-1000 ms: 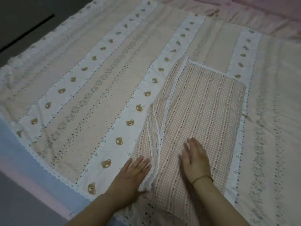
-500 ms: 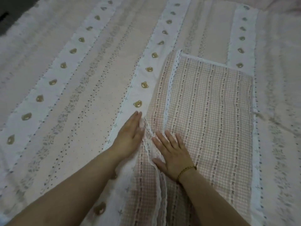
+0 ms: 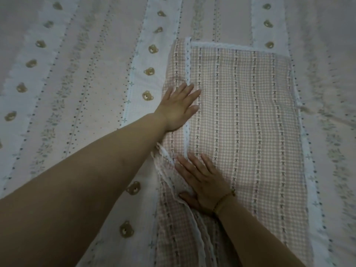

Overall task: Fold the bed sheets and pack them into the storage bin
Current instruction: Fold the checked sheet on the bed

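A pink gingham sheet (image 3: 248, 116) with white lace trim lies folded lengthwise on top of a larger pale pink sheet (image 3: 81, 78) with white bear-print bands, which covers the whole bed. My left hand (image 3: 178, 106) presses flat on the gingham piece's left lace edge, arm stretched forward. My right hand (image 3: 202, 180) lies flat, fingers spread, on the same edge nearer to me, where the lace is bunched and rumpled. Neither hand grips anything. No storage bin is in view.
The bear-print sheet fills the frame on all sides. The lace edge (image 3: 187, 60) of the gingham piece runs straight toward its far corner. The bed's edges are out of view.
My left hand slid forward along the lace edge, further up the gingham piece. My right hand stayed pressing the nearer part. The camera leaned in closer over the bed.
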`<state>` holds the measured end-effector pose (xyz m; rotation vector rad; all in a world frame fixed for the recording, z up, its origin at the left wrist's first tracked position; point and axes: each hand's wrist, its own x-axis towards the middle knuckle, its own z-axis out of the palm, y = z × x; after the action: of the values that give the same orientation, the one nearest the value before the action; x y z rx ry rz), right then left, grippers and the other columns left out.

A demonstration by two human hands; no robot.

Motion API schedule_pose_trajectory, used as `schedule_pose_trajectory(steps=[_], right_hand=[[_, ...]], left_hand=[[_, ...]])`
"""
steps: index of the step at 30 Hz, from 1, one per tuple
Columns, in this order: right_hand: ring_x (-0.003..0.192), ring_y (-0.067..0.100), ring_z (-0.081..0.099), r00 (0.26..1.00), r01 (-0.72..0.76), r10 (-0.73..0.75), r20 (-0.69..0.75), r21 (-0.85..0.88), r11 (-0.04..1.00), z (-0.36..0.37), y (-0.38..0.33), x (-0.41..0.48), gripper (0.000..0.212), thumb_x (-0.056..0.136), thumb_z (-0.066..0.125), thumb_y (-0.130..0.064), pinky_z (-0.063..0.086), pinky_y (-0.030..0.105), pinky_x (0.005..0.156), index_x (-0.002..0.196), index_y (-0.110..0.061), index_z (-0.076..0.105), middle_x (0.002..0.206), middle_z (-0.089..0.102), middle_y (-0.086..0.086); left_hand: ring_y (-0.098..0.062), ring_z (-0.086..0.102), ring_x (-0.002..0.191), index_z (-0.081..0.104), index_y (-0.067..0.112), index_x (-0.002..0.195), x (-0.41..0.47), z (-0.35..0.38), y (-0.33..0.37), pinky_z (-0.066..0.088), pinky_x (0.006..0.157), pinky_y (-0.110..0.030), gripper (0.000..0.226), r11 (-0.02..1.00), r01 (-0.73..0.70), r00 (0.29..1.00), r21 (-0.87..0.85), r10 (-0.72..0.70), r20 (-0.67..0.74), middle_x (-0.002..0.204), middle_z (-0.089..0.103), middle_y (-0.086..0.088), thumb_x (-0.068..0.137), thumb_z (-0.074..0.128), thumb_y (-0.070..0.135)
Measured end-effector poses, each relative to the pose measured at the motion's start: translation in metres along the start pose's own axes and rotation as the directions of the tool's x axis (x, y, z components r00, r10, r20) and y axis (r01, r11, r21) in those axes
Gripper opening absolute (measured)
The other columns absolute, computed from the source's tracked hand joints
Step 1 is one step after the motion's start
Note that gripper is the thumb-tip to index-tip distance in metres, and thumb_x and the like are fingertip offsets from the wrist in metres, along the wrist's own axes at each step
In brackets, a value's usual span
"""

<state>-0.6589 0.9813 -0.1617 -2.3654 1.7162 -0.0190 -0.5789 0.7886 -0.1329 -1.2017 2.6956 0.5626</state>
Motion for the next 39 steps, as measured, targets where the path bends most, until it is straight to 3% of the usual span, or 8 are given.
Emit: schedule_pose_trajectory(steps=[10, 15, 21, 27, 30, 34, 37, 39], right_hand=[[0.125, 0.022, 0.049, 0.990, -0.118, 0.115, 0.080, 0.030, 0.993, -0.014, -0.014, -0.013, 0.068, 0.095, -0.003, -0.052, 0.003, 0.036, 0.110, 0.134, -0.014, 0.036, 0.136, 0.052, 0.004], [0.142, 0.013, -0.016, 0.968, -0.066, 0.065, 0.242, -0.002, 0.998, -0.028, -0.015, -0.063, 0.093, 0.065, -0.021, -0.063, -0.028, 0.028, 0.103, 0.147, -0.021, -0.011, 0.153, -0.018, -0.004], [0.122, 0.022, 0.051, 0.956, -0.098, 0.094, 0.278, -0.001, 0.995, -0.030, -0.020, -0.175, 0.065, 0.095, -0.003, -0.050, 0.008, 0.038, 0.108, 0.126, -0.017, 0.044, 0.126, 0.060, 0.004], [0.125, 0.025, 0.033, 0.982, 0.036, -0.017, 0.190, -0.095, 0.995, -0.022, -0.021, -0.258, 0.075, 0.071, 0.038, -0.069, 0.004, 0.044, 0.111, 0.127, -0.019, 0.040, 0.132, 0.053, 0.004], [0.120, 0.025, 0.036, 0.980, -0.063, 0.073, 0.184, -0.058, 0.996, -0.022, 0.000, -0.273, 0.110, 0.035, 0.084, -0.048, 0.005, 0.040, 0.108, 0.129, -0.017, 0.038, 0.130, 0.040, 0.003], [0.114, 0.026, 0.040, 0.987, -0.145, 0.149, 0.052, -0.070, 0.987, -0.008, -0.004, -0.271, 0.153, 0.013, 0.089, -0.032, 0.006, 0.041, 0.107, 0.145, -0.020, 0.013, 0.123, 0.057, 0.011], [0.103, 0.031, 0.055, 0.986, -0.116, 0.101, -0.134, -0.112, 0.987, -0.003, -0.012, -0.258, 0.106, 0.011, 0.091, -0.020, 0.034, 0.036, 0.100, 0.112, -0.011, 0.059, 0.099, 0.072, 0.010], [0.078, 0.025, 0.071, 0.971, -0.159, 0.138, -0.196, -0.094, 0.983, -0.012, -0.015, -0.252, 0.074, 0.008, 0.090, -0.011, 0.056, 0.033, 0.067, 0.080, -0.009, 0.074, 0.081, 0.074, 0.007]], left_hand=[[-0.021, 0.017, 0.136, 0.023, 0.009, 0.142, -0.195, 0.048, 0.043, 0.020, 0.108, -0.043, 0.083, 0.928, 0.046, 0.962, -0.369, -0.141, -0.235, 0.145, 0.022, -0.009, 0.087, 0.007, 0.069], [-0.025, 0.032, 0.126, 0.040, 0.018, 0.130, -0.263, 0.098, 0.111, 0.014, 0.108, -0.039, 0.058, 1.000, 0.000, 0.990, -0.024, -0.004, -0.144, 0.131, 0.054, -0.013, 0.096, 0.008, 0.053], [-0.018, 0.028, 0.133, 0.038, 0.011, 0.130, -0.314, 0.110, 0.133, 0.006, 0.111, -0.037, 0.069, 0.980, -0.135, 0.991, 0.144, 0.136, 0.002, 0.132, 0.054, -0.003, 0.091, 0.010, 0.062], [-0.016, 0.040, 0.120, 0.003, 0.019, 0.149, -0.316, 0.106, 0.128, 0.008, 0.111, -0.034, 0.090, 0.967, -0.166, 0.977, 0.196, 0.188, -0.100, 0.124, 0.061, -0.005, 0.076, 0.047, 0.048], [-0.023, 0.057, 0.113, 0.037, 0.019, 0.132, -0.312, 0.093, 0.125, 0.020, 0.104, -0.038, 0.105, 0.917, -0.262, 0.955, 0.301, 0.291, -0.055, 0.119, 0.064, -0.007, 0.042, 0.087, 0.043], [-0.025, 0.067, 0.098, 0.050, 0.017, 0.120, -0.306, 0.089, 0.124, 0.030, 0.098, -0.037, 0.109, 0.868, -0.290, 0.943, 0.404, 0.331, -0.034, 0.112, 0.068, -0.008, 0.021, 0.092, 0.035], [-0.020, 0.072, 0.082, 0.074, 0.018, 0.096, -0.298, 0.089, 0.130, 0.056, 0.065, -0.033, 0.083, 0.861, -0.287, 0.931, 0.420, 0.354, -0.088, 0.095, 0.073, -0.005, 0.015, 0.092, 0.025], [-0.018, 0.072, 0.070, 0.077, 0.017, 0.080, -0.293, 0.083, 0.136, 0.055, 0.052, -0.029, 0.052, 0.881, -0.289, 0.919, 0.374, 0.365, -0.150, 0.084, 0.074, -0.002, 0.030, 0.086, 0.012]])
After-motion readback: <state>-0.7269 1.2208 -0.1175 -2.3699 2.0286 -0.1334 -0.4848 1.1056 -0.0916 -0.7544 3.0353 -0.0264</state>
